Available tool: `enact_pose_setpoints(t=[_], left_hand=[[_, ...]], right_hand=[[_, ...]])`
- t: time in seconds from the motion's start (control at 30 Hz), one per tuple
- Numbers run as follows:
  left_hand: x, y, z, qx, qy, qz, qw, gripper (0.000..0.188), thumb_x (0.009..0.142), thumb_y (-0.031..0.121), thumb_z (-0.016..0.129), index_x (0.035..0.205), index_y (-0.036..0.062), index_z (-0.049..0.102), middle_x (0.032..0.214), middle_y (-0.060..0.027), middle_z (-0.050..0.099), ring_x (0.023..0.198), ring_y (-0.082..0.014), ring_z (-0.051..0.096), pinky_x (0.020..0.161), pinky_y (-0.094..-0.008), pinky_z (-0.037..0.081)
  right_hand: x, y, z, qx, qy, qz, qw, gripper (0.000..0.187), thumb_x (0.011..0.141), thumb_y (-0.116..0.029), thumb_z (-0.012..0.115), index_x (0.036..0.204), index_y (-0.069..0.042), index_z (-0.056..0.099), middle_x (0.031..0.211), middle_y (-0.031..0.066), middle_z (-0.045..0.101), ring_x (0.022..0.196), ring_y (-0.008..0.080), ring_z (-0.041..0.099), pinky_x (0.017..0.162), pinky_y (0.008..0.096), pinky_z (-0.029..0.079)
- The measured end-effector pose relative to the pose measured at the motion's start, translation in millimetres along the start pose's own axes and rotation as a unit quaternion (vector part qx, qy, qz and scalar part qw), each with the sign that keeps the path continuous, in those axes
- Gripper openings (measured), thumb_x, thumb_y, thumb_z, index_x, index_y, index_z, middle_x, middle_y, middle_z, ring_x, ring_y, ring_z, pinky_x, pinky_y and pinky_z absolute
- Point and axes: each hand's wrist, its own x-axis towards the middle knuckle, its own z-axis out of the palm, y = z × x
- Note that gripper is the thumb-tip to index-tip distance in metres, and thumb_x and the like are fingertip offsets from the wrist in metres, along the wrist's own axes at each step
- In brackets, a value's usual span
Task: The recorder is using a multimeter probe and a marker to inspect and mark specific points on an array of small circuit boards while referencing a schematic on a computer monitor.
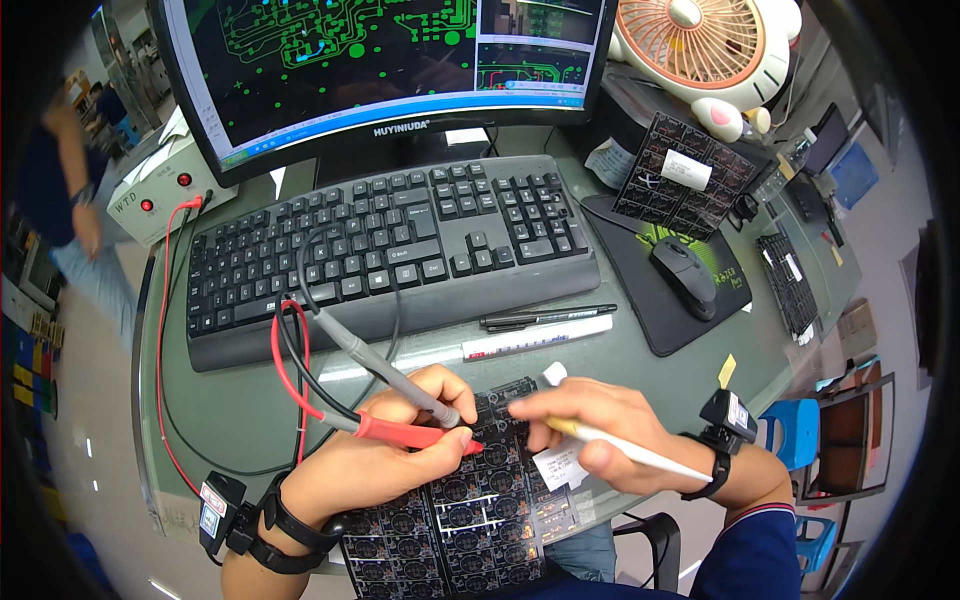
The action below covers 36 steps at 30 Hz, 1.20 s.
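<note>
Nearest the body, a black circuit board panel point(470, 500) lay at the front edge of the glass desk point(240, 410), long axis running from the person up toward the keyboard, tilted slightly right at the far end. The left hand point(385, 450) was closed on two test probes at once: a red probe point(410, 433) lying nearly level, tip pointing right onto the board, and a grey probe point(385, 367) slanting from upper left down to the board just above it. Red and black leads looped back left from them. The right hand point(590, 430) was curled round a white pen point(640, 452), its barrel running lower right, forefinger resting on the board beside a small white label point(560, 465). Beyond the hands, a black marker point(545, 318) and a white marker point(535, 338) lay crosswise before the black keyboard point(385, 250). Right of it sat a mouse point(685, 275) on its mat. Farthest, a monitor point(390, 60) and a small fan point(700, 45).
</note>
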Motion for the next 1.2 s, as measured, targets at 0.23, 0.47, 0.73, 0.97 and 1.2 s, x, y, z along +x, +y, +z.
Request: enact_pose_setpoints(t=[0.23,0.47,0.73,0.97,1.2], left_hand=[[0.8,-4.2,-1.2,0.008,-0.001,0.030,1.000,0.017,0.085,0.011,0.062,0.096,0.0045,0.052,0.083,0.0020,0.051,0.076,-0.0045,0.048,0.066,-0.0226,0.041],[1.3,-3.7,-3.2,0.015,-0.002,0.018,1.000,0.017,0.085,0.013,0.065,0.096,0.0064,0.053,0.086,0.0030,0.050,0.077,-0.0042,0.046,0.068,-0.0221,0.040],[2.3,-6.7,-4.2,0.018,-0.006,0.027,0.999,0.016,0.086,0.013,0.064,0.096,0.0059,0.054,0.087,0.0025,0.052,0.077,-0.0042,0.047,0.068,-0.0220,0.041],[3.4,-5.6,-3.0,0.012,-0.007,0.024,1.000,0.016,0.087,0.014,0.063,0.096,0.0054,0.053,0.086,0.0024,0.053,0.078,-0.0040,0.048,0.069,-0.0222,0.042],[-1.4,-3.9,-2.7,0.004,0.002,0.026,1.000,0.017,0.087,0.015,0.064,0.096,0.0052,0.053,0.086,0.0024,0.053,0.077,-0.0035,0.049,0.067,-0.0217,0.042]], right_hand=[[-14.9,1.6,20.7,-0.101,0.065,-0.073,0.990,0.022,0.081,-0.003,0.069,0.102,-0.002,0.065,0.082,0.0085,0.063,0.069,0.0215,0.062,0.060,0.0308,0.050],[-13.5,7.6,27.5,-0.126,0.081,-0.048,0.988,0.014,0.079,-0.002,0.071,0.089,-0.002,0.060,0.084,0.0089,0.064,0.068,0.0203,0.062,0.058,0.0295,0.051],[-14.6,9.3,30.2,-0.139,0.074,-0.075,0.985,0.018,0.077,-0.003,0.072,0.085,-0.002,0.056,0.081,0.0107,0.063,0.068,0.0242,0.062,0.061,0.0314,0.051],[-14.5,9.8,29.8,-0.153,0.070,-0.091,0.981,0.018,0.077,-0.003,0.072,0.085,-0.002,0.056,0.080,0.0112,0.062,0.070,0.0256,0.063,0.064,0.0325,0.052],[-13.2,9.8,30.9,-0.161,0.060,-0.105,0.980,0.018,0.077,-0.003,0.071,0.086,-0.002,0.056,0.081,0.0109,0.063,0.071,0.0255,0.064,0.064,0.0326,0.053]])
